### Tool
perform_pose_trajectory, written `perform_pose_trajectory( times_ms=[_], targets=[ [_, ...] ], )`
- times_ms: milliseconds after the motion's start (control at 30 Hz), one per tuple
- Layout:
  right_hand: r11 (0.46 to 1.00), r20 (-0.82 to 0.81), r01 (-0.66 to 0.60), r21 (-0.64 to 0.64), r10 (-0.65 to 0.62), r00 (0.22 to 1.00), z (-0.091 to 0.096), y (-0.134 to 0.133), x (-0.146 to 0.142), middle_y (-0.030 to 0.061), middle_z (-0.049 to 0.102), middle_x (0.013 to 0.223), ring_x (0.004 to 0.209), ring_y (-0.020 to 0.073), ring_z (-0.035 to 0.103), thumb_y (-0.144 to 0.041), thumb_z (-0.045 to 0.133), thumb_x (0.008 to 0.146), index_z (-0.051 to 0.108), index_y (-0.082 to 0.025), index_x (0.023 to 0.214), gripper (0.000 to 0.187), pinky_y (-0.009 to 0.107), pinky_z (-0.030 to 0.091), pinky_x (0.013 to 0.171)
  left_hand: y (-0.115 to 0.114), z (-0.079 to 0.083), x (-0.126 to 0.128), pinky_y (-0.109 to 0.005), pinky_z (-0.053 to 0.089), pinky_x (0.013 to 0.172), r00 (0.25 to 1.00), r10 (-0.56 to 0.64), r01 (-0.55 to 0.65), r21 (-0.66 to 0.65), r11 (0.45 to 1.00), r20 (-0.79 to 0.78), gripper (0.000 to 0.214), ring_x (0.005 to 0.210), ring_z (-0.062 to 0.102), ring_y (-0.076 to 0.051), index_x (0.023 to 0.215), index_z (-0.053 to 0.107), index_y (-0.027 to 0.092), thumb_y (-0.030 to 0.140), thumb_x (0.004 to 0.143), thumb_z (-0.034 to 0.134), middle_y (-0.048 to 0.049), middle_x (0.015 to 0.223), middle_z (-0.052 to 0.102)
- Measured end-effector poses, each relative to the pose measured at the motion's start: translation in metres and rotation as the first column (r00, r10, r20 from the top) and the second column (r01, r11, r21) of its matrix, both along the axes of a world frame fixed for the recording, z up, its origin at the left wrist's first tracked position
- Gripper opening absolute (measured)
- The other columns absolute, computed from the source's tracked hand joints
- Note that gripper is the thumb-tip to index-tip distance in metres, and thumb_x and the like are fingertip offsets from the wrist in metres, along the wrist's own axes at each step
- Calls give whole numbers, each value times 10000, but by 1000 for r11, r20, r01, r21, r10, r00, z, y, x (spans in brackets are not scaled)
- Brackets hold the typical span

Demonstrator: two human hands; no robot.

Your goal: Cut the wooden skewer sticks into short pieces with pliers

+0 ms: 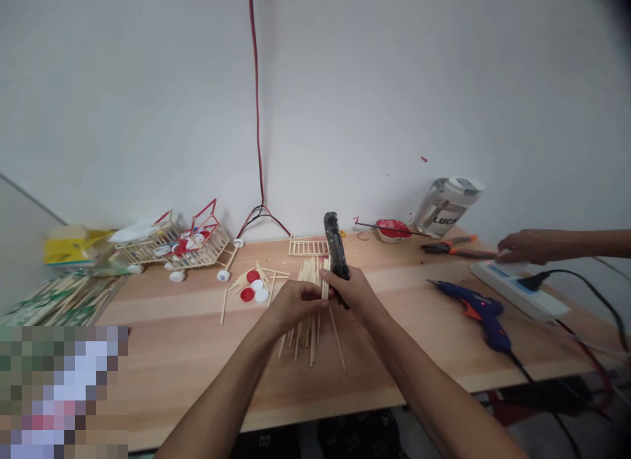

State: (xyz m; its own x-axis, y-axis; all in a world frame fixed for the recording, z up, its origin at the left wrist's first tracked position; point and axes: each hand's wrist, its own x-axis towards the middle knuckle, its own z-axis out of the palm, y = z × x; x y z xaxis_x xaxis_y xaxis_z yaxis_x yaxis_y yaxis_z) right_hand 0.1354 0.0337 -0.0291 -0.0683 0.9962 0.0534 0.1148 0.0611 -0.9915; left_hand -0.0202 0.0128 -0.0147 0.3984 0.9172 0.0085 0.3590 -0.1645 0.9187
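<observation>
The person's left hand [294, 300] and right hand [353, 289] pinch a few pale sticks [326, 280], the right also clasping a dark tool [335, 241], above a stick pile [306, 337] on the worktop [172, 354].

Pale sticks [312, 340] heaped; black tool [336, 246] near-upright

1 cam, head-worn: looks fwd & down across table [192, 380] to wall [355, 104], which fills approx. upper half. Wide view, table close; forearms [236, 373] enter from btm edge, L hand [294, 300] & R hand [359, 292] nr ctr.
</observation>
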Motion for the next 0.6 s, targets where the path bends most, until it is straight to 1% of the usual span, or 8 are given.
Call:
perform_pose_trajectory(
  times_ms=[133,200,267,367,433,467,533,600],
  targets=[
    [998,-22,-24,-50,23,1000,-5,4,3,-15,505,453,387,94,455,-524,652,688,495,-175,541,410,208,348,370,-3,3,2,-211,349,581,990,77,-52,203,978,-118,148,597,494,-111,660,696,149,283,706,652,17,597,607],
    [998,-37,-27,-60,24,999,-6,5,4,-18,498,448,384,96,461,-526,660,682,496,-176,539,412,208,353,370,-4,3,4,-209,343,584,989,95,-65,237,969,-117,145,602,499,-112,628,676,150,262,714,644,20,595,603],
    [998,-48,-26,-61,23,999,-6,4,4,-17,504,449,381,101,465,-527,661,679,498,-179,544,408,214,354,367,-5,2,5,-208,344,587,989,104,-77,231,970,-105,155,604,505,-113,613,658,146,251,723,632,22,585,591],
    [999,-45,-8,-42,6,999,-5,4,3,-13,512,450,384,107,473,-522,657,684,495,-183,544,401,222,363,375,-4,1,5,-206,339,569,988,113,-94,177,980,-101,152,586,494,-109,608,648,141,243,718,628,31,548,556],
    [1000,-39,10,-24,-11,999,-4,3,3,-12,510,452,390,105,469,-512,659,686,490,-183,540,398,222,363,381,-3,1,3,-204,356,572,997,61,-56,95,994,-55,120,597,511,-110,660,667,140,247,706,641,28,580,581],
    [1000,-37,19,-15,-19,999,-3,2,3,-11,510,456,394,103,464,-507,660,687,489,-182,539,396,221,359,382,-2,2,3,-205,373,583,1000,23,-22,42,999,-13,126,614,530,-113,698,677,138,261,703,650,20,617,608],
    [1000,-34,26,-3,-26,999,0,0,3,-10,509,462,401,104,459,-502,652,697,489,-182,541,391,221,353,383,-3,2,2,-215,418,616,994,-30,37,-66,997,100,205,665,577,-128,771,681,130,325,708,667,-13,715,658],
    [999,-27,36,9,-35,999,2,-1,2,-14,503,460,407,107,454,-497,644,707,484,-186,545,385,224,349,388,-3,2,3,-236,461,635,976,-17,57,-176,983,217,315,714,620,-149,817,666,119,418,720,668,-58,795,684]
  ],
)
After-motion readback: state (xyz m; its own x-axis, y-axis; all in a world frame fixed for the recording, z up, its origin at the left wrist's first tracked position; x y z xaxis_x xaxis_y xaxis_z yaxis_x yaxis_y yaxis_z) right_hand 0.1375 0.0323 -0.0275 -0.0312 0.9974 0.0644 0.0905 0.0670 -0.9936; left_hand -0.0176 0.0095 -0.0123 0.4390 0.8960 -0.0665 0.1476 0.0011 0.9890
